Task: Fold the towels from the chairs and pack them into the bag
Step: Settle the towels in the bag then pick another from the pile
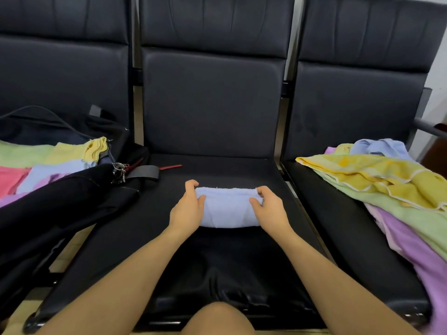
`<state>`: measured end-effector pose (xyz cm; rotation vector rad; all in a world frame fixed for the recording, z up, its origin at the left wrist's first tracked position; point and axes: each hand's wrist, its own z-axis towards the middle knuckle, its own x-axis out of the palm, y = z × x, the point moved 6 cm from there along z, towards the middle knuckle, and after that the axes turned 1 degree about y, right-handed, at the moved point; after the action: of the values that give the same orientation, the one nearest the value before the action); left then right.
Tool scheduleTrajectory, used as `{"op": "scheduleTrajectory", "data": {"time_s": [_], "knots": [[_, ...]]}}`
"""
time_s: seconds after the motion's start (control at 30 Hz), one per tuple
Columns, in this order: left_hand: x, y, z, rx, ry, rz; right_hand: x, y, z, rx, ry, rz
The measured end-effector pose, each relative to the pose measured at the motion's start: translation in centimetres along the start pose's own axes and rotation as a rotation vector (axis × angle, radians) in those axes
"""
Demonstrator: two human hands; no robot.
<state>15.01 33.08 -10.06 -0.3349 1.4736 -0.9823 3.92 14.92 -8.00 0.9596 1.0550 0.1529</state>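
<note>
Bare knee [217,317] low at front edge of middle chair seat [135,228]. Left hand [187,209] and right hand [269,210] gripping folded blue towel [227,209] mid-seat, fingers curled round its ends. Black bag [60,189] at left edge, loose towel pile [387,180] right.

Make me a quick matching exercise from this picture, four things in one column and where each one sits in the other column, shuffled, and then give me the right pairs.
Column one:
1. light blue folded towel
2. black bag
3. yellow towel
4. pink towel

Column two:
A. top of the loose pile on the right chair
B. far left edge, among the folded towels in the bag
C. middle seat, between the left hand and the right hand
D. lying open on the left chair

Pairs: 1-C, 2-D, 3-A, 4-B
</note>
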Motion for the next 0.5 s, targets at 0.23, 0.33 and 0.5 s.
{"op": "scheduleTrajectory", "data": {"time_s": [0.23,0.33,0.5], "knots": [[1.6,0.0,2.5,-0.005,0.014,0.227,1.2,0.0,2.6,-0.019,-0.035,-0.294],[2.4,1.4,3.0,-0.021,-0.003,0.368,2.0,-0.6,3.0,-0.025,-0.046,-0.416],[2.8,2.3,3.9,-0.006,-0.042,0.455,2.3,-2.2,3.4,0.025,-0.073,-0.519]]}}
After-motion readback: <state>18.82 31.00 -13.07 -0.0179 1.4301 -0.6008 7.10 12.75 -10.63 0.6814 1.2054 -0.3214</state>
